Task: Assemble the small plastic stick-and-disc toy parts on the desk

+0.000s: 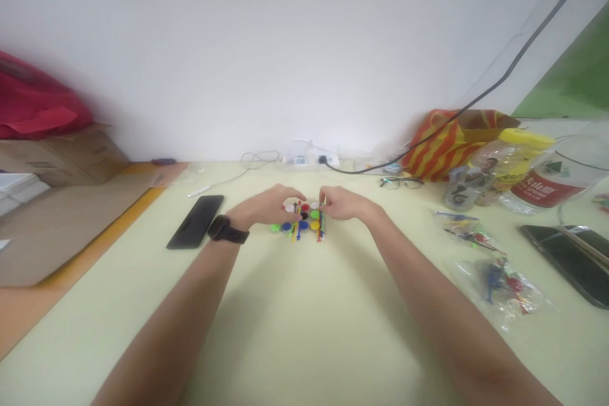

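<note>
On the table before me, small round coloured pieces (314, 215) stand in rows, in white, red, black, green, blue and yellow. Thin coloured plastic sticks (320, 228) lie between and beside them. My left hand (273, 205), with a black watch on its wrist, reaches in from the left. Its thumb and forefinger are spread around the left part of the group; whether they touch a piece is too small to tell. At the right end, my right hand (343, 203) has its fingertips pinched together by the top of the sticks. What they grip is hidden.
Left of my hands lies a black phone (196, 222). Plastic bags of small coloured parts (509, 285) are on the right, near another dark device (568, 260). Bottles (542, 184), glasses (401, 183), a striped bag (440, 146) and a power strip (309, 158) line the back.
</note>
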The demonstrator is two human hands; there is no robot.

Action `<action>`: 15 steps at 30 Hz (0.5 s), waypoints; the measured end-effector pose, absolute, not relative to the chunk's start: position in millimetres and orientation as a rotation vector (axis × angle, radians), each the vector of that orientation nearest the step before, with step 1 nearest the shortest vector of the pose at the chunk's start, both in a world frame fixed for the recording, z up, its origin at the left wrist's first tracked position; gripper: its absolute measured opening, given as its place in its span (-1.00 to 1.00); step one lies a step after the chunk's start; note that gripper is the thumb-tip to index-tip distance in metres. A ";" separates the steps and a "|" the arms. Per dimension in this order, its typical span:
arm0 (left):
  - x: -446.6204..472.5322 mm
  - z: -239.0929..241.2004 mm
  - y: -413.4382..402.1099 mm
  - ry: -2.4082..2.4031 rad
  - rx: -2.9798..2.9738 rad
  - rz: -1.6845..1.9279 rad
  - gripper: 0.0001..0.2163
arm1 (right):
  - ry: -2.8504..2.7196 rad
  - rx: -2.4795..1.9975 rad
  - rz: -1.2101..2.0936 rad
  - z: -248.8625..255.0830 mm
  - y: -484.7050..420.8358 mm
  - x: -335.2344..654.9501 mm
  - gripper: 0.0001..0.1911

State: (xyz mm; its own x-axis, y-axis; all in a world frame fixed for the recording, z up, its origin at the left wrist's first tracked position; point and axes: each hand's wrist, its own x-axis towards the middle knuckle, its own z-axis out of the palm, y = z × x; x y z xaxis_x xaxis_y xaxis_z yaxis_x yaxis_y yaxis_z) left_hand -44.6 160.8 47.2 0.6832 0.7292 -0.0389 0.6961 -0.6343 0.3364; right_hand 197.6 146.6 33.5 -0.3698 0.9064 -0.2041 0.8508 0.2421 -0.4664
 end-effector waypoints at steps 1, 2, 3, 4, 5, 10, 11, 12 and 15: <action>-48.6 49.3 161.8 1.132 2.572 0.113 -0.48 | -2.383 -1.695 0.766 33.8 147.3 198.8 -0.81; -51.7 51.0 162.4 1.131 2.573 0.076 -0.40 | -2.379 -1.691 0.753 34.6 147.6 199.7 -0.81; -53.7 52.1 162.7 1.123 2.574 0.040 -0.31 | -2.378 -1.685 0.745 35.8 147.5 200.3 -0.81; -54.6 52.3 162.6 1.113 2.574 0.009 -0.23 | -2.378 -1.676 0.740 37.2 147.0 200.7 -0.81; -54.4 51.9 162.2 1.103 2.572 -0.016 -0.15 | -2.378 -1.667 0.735 38.9 146.2 200.9 -0.82; -47.7 44.9 159.6 1.096 2.541 -0.060 0.02 | -2.379 -1.644 0.724 44.4 143.0 201.1 -0.82; -47.0 43.9 159.5 1.100 2.533 -0.054 0.02 | -2.379 -1.645 0.722 44.1 143.1 201.2 -0.81; -46.7 43.2 159.6 1.107 2.528 -0.047 0.01 | -2.379 -1.648 0.719 43.4 143.5 201.4 -0.81; -47.0 42.1 160.7 1.119 2.539 -0.041 -0.11 | -2.389 -1.645 0.721 39.3 145.5 201.6 -0.78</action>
State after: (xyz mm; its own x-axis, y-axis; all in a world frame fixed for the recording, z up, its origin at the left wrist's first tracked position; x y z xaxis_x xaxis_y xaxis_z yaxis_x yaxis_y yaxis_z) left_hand -47.0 160.7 42.1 0.6854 0.7079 -0.1707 0.7185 -0.6191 0.3171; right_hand 201.6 145.5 39.3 -0.3862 0.9114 -0.1424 0.8381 0.2822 -0.4668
